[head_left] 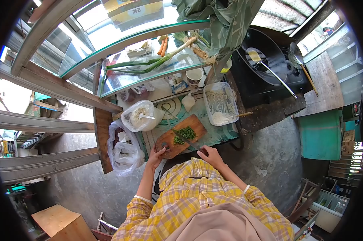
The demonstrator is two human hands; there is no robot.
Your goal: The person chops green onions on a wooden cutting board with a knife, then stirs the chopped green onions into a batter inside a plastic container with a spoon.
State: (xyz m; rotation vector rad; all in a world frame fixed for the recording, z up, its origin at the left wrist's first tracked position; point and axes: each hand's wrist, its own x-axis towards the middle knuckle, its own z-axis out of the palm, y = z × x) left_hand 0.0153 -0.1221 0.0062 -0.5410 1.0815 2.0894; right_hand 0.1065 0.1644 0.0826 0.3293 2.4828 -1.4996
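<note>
A wooden cutting board (171, 145) lies slanted on the counter in front of me. Chopped green leaves (185, 133) sit on it in two small heaps. My left hand (156, 156) grips the board's lower left end, thumb on top. My right hand (211, 156) is closed at the board's near right side, around the handle of a knife (191, 144). The thin dark blade reaches across the board between the two heaps. The handle is mostly hidden by my fingers.
Left of the board are a bag of white flour (138, 115) with a spoon and a plastic bag (126, 152). A clear plastic tub (221, 102) stands at right. A wok (266, 56) sits on the stove. Spring onions (149, 66) lie on the glass shelf.
</note>
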